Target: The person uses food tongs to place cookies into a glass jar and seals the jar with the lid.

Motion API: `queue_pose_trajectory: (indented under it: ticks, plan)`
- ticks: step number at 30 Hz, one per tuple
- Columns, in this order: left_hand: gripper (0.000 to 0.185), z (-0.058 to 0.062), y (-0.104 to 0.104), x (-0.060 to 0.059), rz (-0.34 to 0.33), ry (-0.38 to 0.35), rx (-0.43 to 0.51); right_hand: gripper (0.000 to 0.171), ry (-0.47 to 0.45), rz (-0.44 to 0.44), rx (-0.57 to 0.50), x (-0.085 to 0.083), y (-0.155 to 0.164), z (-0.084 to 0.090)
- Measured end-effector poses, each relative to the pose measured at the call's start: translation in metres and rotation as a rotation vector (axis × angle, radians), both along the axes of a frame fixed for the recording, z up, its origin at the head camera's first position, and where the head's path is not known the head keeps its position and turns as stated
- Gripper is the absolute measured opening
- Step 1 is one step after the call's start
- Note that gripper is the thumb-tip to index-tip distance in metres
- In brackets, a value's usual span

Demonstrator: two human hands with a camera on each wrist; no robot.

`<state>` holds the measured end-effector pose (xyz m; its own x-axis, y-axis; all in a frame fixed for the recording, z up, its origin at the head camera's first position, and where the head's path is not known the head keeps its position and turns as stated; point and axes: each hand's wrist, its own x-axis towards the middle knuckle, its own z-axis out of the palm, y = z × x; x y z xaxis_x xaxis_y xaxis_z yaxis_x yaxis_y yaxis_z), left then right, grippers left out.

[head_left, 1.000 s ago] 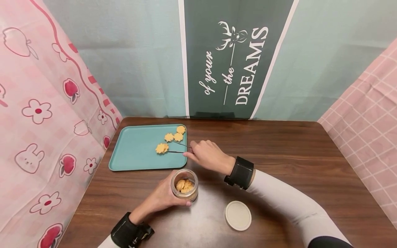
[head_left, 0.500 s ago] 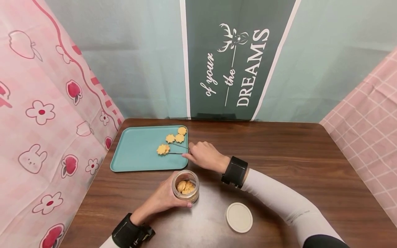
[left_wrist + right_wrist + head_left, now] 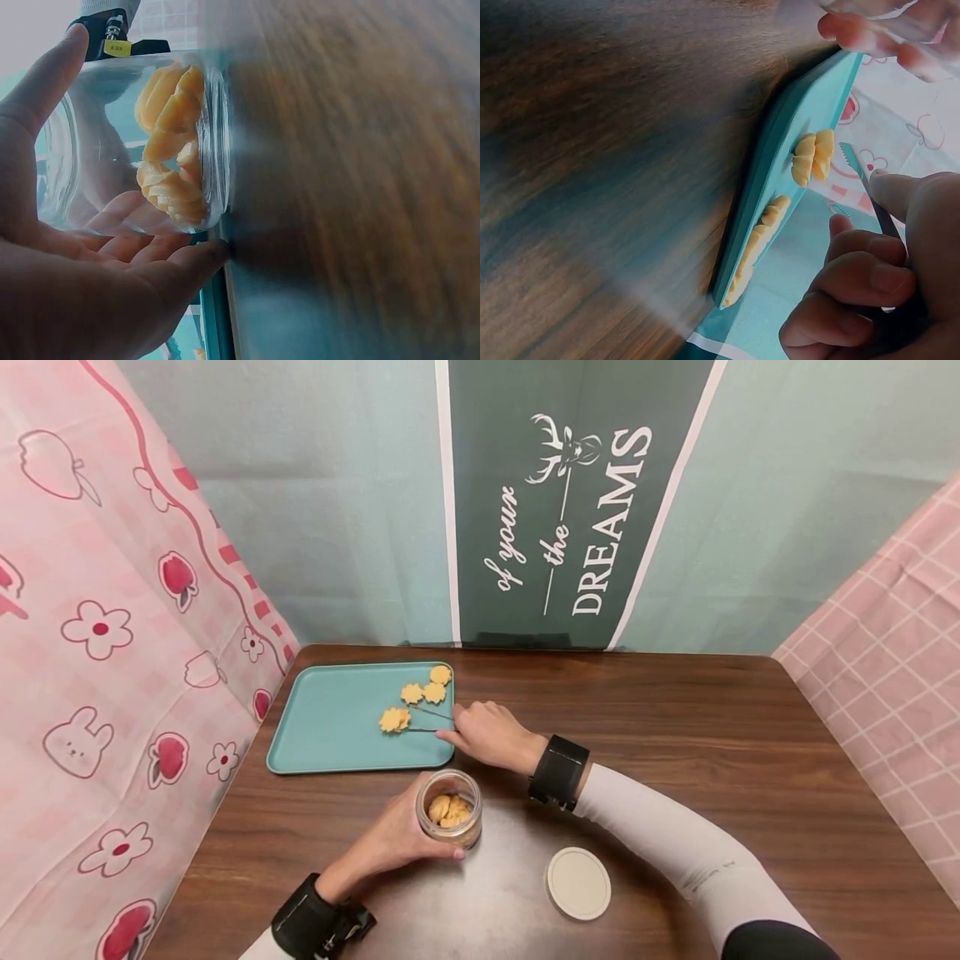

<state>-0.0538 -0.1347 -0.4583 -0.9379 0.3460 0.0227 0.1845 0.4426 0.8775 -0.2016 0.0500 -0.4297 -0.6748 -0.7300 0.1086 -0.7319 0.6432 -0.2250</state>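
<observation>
My left grip [image 3: 401,828] is curled round the glass jar [image 3: 467,838], cookies [image 3: 448,812] inside, on the tabletop [image 3: 637,710] near the turquoise tray [image 3: 330,718]. My right grip [image 3: 491,735] is clamped on the tongs [image 3: 886,220], their tips spread apart over the tray beside flower-shaped cookies [image 3: 392,720]; the round lid [image 3: 578,883] lies nearer me.

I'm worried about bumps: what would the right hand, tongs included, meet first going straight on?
Probably the overlapping cookie pair on the tray, just ahead of the tongs, though depth is unclear.
</observation>
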Motion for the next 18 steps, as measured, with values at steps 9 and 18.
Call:
queue_pose_trajectory:
  ticks: [9, 18]
  plan:
    - [0.097, 0.001, 0.000, -0.001, -0.010, 0.001, 0.005, 0.042, -0.032, 0.000, -0.002, -0.001, -0.010, -0.002]
    - [0.096, 0.002, -0.001, -0.001, -0.012, 0.006, -0.004, 0.044, -0.034, -0.008, 0.008, -0.003, -0.018, -0.008]
